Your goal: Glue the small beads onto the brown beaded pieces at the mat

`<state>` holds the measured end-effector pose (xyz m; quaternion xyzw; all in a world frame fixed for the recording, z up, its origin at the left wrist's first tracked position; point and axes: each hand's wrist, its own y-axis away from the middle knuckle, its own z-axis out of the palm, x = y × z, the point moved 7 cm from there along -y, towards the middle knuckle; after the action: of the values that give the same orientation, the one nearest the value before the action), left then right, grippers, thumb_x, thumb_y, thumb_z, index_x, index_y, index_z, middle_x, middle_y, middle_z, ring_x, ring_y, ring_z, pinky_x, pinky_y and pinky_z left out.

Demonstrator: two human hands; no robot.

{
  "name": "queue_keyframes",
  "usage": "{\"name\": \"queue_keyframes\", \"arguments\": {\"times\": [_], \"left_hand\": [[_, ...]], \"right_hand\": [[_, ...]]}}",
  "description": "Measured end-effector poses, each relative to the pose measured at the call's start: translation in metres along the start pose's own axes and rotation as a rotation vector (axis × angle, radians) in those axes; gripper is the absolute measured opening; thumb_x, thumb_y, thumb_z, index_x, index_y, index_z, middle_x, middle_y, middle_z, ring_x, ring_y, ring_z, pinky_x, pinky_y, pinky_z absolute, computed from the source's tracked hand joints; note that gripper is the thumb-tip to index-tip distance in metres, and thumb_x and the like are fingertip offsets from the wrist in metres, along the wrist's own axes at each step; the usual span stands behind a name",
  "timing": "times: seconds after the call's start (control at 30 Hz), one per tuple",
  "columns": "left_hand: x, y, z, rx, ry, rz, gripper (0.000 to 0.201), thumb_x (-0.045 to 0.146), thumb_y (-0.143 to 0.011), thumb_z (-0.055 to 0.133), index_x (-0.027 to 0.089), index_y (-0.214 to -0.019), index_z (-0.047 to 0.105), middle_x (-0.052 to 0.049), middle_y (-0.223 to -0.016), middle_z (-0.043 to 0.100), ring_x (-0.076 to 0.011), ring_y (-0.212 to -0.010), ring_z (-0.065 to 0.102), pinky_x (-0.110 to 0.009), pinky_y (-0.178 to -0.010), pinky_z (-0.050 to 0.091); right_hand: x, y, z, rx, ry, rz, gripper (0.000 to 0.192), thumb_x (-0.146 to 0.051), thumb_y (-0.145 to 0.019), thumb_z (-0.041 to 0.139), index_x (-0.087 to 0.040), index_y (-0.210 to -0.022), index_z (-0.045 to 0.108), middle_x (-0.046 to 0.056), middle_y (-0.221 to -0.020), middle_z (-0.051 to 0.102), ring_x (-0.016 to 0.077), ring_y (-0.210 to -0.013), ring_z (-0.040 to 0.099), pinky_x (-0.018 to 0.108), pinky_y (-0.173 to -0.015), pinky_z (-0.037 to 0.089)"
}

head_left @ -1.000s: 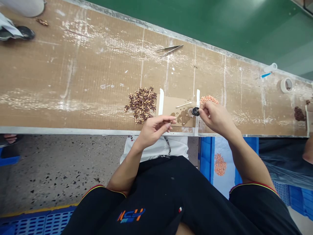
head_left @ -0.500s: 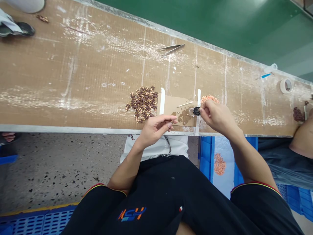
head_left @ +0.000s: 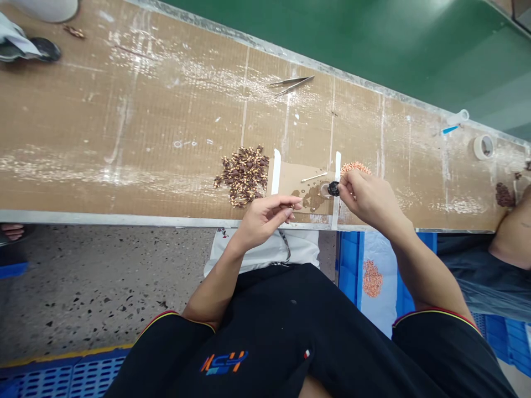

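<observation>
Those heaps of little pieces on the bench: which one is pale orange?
The small heap just behind the right hand. The bigger heap left of the taped cardboard patch is dark brown.

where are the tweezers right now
In the head view, the tweezers lie on the far side of the workbench, near its back edge, beyond the pile of brown parts and away from both hands.

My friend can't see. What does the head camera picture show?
A seated person's right hand pinches a small black ring over a stained card on a brown workbench. Their left hand pinches a tiny piece beside a pile of brown parts.
</observation>
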<state>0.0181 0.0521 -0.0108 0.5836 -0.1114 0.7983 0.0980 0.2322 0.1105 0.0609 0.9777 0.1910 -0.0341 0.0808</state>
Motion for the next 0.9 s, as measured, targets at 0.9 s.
{"name": "queue_keyframes", "arguments": {"times": [0.9], "left_hand": [[-0.002,-0.002,0.003,0.077,0.125,-0.080,0.033,0.041,-0.089,0.086,0.016,-0.110,0.080,-0.011,-0.098,0.084,-0.0177,-0.081,0.080,-0.028,-0.075,0.069]], "right_hand": [[-0.042,0.041,-0.027,0.407,-0.365,0.003,0.022,-0.034,-0.105,0.048,-0.027,-0.084,0.048,0.002,-0.074,0.059,0.0178,-0.064,0.053,0.034,-0.063,0.040]]}}
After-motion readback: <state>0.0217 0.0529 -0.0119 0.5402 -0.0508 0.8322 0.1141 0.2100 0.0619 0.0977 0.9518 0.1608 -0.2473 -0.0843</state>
